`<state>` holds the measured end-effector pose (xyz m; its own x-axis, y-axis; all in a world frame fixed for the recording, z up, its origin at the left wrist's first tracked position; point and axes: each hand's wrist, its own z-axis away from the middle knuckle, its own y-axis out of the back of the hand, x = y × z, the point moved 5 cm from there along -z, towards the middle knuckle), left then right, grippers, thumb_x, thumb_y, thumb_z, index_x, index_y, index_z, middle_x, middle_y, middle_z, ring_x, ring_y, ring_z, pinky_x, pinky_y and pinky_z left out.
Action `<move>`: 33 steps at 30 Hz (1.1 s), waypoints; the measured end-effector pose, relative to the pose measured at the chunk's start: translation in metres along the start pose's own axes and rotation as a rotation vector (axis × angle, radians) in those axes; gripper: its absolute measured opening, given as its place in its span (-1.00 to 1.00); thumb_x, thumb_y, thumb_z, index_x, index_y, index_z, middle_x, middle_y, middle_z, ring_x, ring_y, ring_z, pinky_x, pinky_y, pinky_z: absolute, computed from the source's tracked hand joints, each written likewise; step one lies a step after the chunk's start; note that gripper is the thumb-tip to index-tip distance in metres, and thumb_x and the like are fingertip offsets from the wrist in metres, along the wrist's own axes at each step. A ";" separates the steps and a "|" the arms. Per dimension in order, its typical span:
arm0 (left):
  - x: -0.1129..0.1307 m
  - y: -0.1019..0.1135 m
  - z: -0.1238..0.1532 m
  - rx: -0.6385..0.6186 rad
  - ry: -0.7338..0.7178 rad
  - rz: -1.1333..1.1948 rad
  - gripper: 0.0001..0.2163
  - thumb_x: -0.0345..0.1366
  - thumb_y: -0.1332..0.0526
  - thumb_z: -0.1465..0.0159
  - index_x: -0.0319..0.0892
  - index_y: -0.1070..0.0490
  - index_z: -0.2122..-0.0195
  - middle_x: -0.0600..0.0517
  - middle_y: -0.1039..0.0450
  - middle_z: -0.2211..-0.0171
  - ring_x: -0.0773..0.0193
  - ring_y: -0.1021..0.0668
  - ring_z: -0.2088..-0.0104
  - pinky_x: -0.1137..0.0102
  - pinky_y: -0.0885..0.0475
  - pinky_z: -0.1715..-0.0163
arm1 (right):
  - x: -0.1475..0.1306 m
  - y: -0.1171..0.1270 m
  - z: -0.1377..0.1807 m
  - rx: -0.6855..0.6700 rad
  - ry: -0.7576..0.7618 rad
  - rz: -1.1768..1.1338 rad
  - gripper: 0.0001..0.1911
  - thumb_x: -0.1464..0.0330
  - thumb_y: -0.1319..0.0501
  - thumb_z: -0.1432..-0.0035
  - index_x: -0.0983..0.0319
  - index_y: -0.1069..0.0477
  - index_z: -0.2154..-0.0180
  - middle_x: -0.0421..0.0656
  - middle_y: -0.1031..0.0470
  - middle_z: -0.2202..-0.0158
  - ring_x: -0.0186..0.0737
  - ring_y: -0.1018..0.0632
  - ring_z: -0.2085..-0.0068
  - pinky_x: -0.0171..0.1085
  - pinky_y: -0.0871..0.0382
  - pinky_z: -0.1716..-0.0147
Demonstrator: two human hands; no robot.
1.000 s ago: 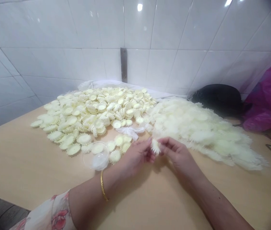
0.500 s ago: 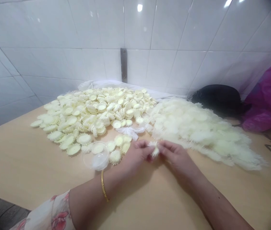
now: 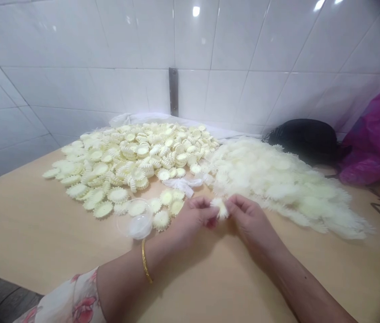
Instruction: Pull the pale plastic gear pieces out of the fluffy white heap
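The left hand [image 3: 193, 217] and right hand [image 3: 252, 222] grip a small frilly cream piece [image 3: 220, 208] between their fingertips, above a tan table [image 3: 41, 233]. Just beside the left hand, a clear plastic cup [image 3: 139, 225] sits among toothed cream discs [image 3: 119, 163]; its contents are unclear.
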<state>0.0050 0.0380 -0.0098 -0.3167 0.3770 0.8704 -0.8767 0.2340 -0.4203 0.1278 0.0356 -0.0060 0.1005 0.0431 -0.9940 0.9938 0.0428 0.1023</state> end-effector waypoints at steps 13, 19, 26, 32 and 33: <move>0.000 0.010 -0.011 -0.004 -0.065 -0.012 -0.81 -0.35 -0.33 0.09 -0.24 -0.30 0.54 0.06 -0.34 0.64 0.43 -0.35 0.64 0.45 -0.21 0.57 | -0.004 -0.008 -0.001 -0.063 0.024 -0.131 -0.74 0.17 -0.26 0.04 0.24 -0.33 0.47 -0.22 -0.38 0.52 -0.31 -0.37 0.45 -0.32 -0.25 0.42; 0.001 0.009 -0.011 -0.030 -0.069 -0.018 -0.81 -0.38 -0.33 0.11 -0.29 -0.40 0.45 0.03 -0.37 0.60 0.44 -0.35 0.64 0.46 -0.19 0.57 | -0.012 -0.009 0.002 -0.060 0.040 -0.108 -0.77 0.20 -0.24 0.03 0.23 -0.35 0.42 -0.22 -0.38 0.51 -0.28 -0.37 0.45 -0.30 -0.25 0.41; 0.003 0.013 -0.014 0.022 -0.108 -0.016 -0.84 -0.44 -0.30 0.11 -0.23 -0.28 0.58 0.09 -0.31 0.68 0.44 -0.33 0.66 0.47 -0.18 0.59 | -0.018 -0.009 0.005 0.005 0.135 0.172 -0.83 0.27 -0.13 -0.07 0.23 -0.29 0.48 -0.25 -0.34 0.51 -0.29 -0.36 0.42 -0.32 -0.21 0.40; 0.005 0.010 -0.009 0.045 -0.055 0.036 -0.86 -0.43 -0.31 0.10 -0.27 -0.34 0.53 0.08 -0.31 0.68 0.44 -0.33 0.67 0.48 -0.19 0.60 | -0.019 -0.008 0.005 0.046 0.216 0.383 -0.81 0.30 -0.07 -0.10 0.23 -0.25 0.51 -0.23 -0.29 0.54 -0.28 -0.32 0.44 -0.32 -0.19 0.44; 0.005 0.010 -0.009 0.038 -0.044 0.038 -0.86 -0.41 -0.31 0.09 -0.28 -0.36 0.51 0.07 -0.32 0.66 0.45 -0.34 0.66 0.48 -0.19 0.60 | -0.019 -0.008 0.005 0.051 0.225 0.406 -0.80 0.30 -0.06 -0.11 0.23 -0.24 0.52 -0.23 -0.28 0.54 -0.29 -0.32 0.45 -0.32 -0.18 0.45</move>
<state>-0.0017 0.0504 -0.0122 -0.3644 0.3452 0.8649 -0.8767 0.1861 -0.4437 0.1178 0.0292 0.0116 0.4751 0.2616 -0.8402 0.8776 -0.0712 0.4741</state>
